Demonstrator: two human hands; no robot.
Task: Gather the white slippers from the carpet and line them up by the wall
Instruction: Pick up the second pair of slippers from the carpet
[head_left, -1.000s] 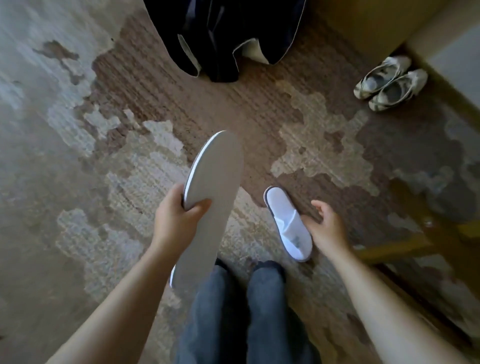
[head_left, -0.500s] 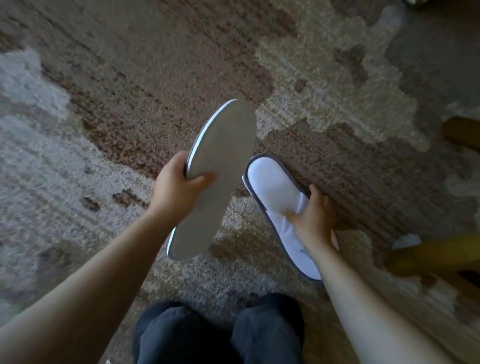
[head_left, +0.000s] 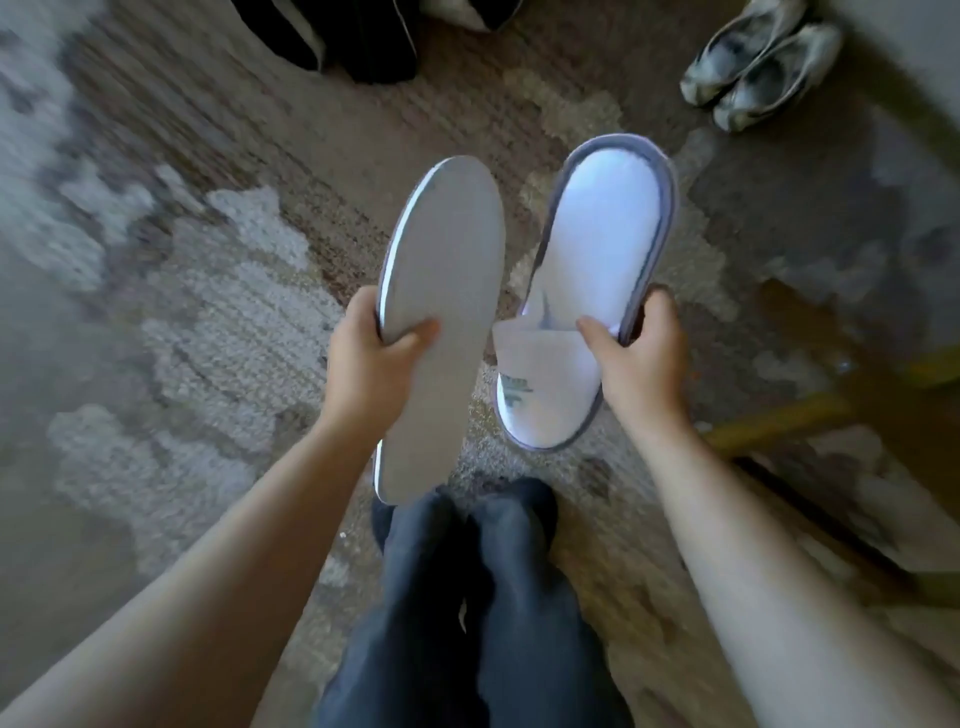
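Both white slippers are off the patterned carpet (head_left: 218, 322) and held above it. My left hand (head_left: 371, 364) grips the first white slipper (head_left: 441, 270) at its middle, with the grey sole turned toward me and the toe end down by my legs. My right hand (head_left: 636, 358) grips the second white slipper (head_left: 602, 228) at its side, thumb on the strap; its white insole faces me, and the closed toe with a small dark logo points toward me. The two slippers hang side by side, apart.
A pair of worn pale shoes (head_left: 761, 67) lies at the top right near a light wall or furniture edge (head_left: 914, 47). Dark clothing or a bag (head_left: 358, 36) lies at the top. A yellow wooden frame (head_left: 810, 410) runs at the right. My dark trouser legs (head_left: 467, 597) fill the bottom centre.
My right hand closed on the second slipper and lifted it off the carpet to beside the first one. The view rose, bringing the shoes and dark fabric back in.
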